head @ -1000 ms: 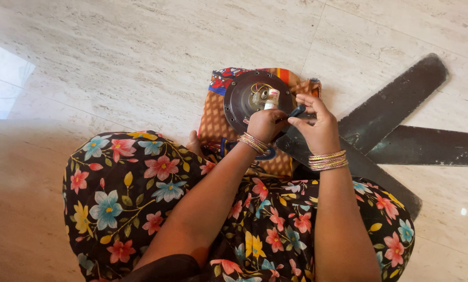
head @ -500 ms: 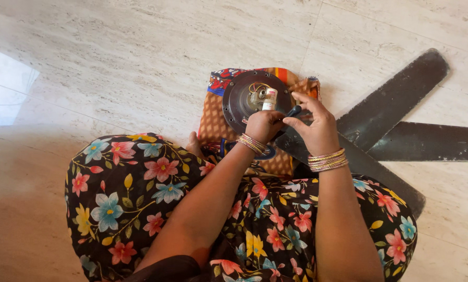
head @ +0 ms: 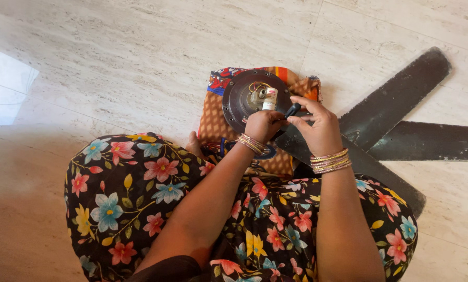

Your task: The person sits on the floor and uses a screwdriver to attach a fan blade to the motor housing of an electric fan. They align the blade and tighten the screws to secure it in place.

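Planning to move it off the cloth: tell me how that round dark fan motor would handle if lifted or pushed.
The fan motor looks like solid metal, so probably heavy for its size and rigid. It rests flat on a patterned cloth, so a push would likely drag the cloth along. The attached blades should make lifting awkward.

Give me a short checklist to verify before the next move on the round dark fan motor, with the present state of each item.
1. The round dark metal fan motor rests on the orange patterned cloth: ok.
2. The left hand steadies the motor at its near edge: ok.
3. The right hand pinches the small black handled tool: ok.
4. Tool tip seated on a screw: cannot tell, the hands hide it.
5. The white cylinder part stands upright at the motor's centre, apart from the fingers: ok.
6. The long dark fan blades lie flat on the pale stone floor: ok.
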